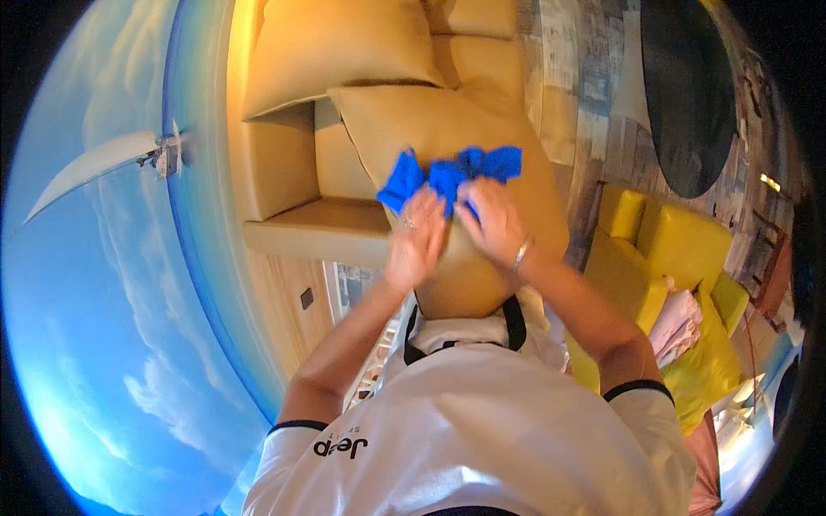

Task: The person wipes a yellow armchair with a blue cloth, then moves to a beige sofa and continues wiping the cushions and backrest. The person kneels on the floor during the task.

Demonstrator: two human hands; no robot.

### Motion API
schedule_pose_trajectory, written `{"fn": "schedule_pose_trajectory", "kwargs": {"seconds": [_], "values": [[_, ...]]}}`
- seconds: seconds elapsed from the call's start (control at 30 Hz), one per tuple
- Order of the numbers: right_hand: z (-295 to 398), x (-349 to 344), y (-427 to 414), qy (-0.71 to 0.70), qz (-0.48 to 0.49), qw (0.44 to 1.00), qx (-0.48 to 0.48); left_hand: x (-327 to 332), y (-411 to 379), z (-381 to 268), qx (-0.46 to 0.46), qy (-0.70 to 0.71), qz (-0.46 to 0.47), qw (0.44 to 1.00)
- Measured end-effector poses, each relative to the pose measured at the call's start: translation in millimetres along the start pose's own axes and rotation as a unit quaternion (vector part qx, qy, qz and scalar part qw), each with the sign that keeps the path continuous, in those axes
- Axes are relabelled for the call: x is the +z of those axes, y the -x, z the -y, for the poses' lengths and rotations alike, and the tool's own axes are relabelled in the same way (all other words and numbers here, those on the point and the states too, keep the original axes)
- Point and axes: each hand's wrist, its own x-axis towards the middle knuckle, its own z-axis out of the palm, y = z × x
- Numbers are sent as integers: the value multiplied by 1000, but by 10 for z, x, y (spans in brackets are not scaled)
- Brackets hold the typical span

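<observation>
A crumpled blue cloth (445, 174) lies across a large tan leather-like cushion (400, 122). My left hand (416, 235), with a ring on it, holds the cloth's near edge at the left. Close beside it, my right hand (492, 216), with a bracelet at the wrist, has its fingers curled on the cloth. Both hands are slightly blurred, and their fingertips are partly hidden by the cloth. The cushion leans on a tan sofa (310, 235) and reaches back to my white shirt (477, 413).
Another tan cushion (342, 51) lies farther up the sofa. At left is a wall picture (129, 271) of sky and a boat. To the right stand a yellow armchair (687, 238) and a dark oval tabletop (687, 97); pink fabric (676, 322) lies on yellow seating.
</observation>
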Motion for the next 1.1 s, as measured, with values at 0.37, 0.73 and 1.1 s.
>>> {"fn": "schedule_pose_trajectory", "kwargs": {"seconds": [0.37,0.73,1.1], "values": [[-45,-27,243,53,123,991,12,3,302,-44,-32,-15,95,995],[27,-432,375,93,17,996,3,-78,-23,-74,101,20,114,988],[-71,-137,1608,-30,36,996,78,-5,431,-312,137,57,354,923]]}}
